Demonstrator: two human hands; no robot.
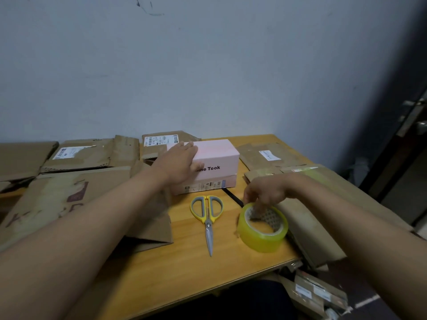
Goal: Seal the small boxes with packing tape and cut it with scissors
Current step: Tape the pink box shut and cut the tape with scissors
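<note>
Pink box [215, 162] is steadied on the bench [231, 262] by the flat, open left hand [179, 161], while the tape roll [263, 227] is pinched at its rim by the right hand [265, 191], apparently for lifting, scissors [208, 215] lying between, untouched.

Pale pink box [217, 155] with black letters, scissors [207, 214] with yellow and grey handles and silver blades, see-through yellow tape roll [263, 229], orange-brown wooden table [184, 269], plain brown cardboard [69, 199] with white labels, blue-grey wall [208, 65]
</note>
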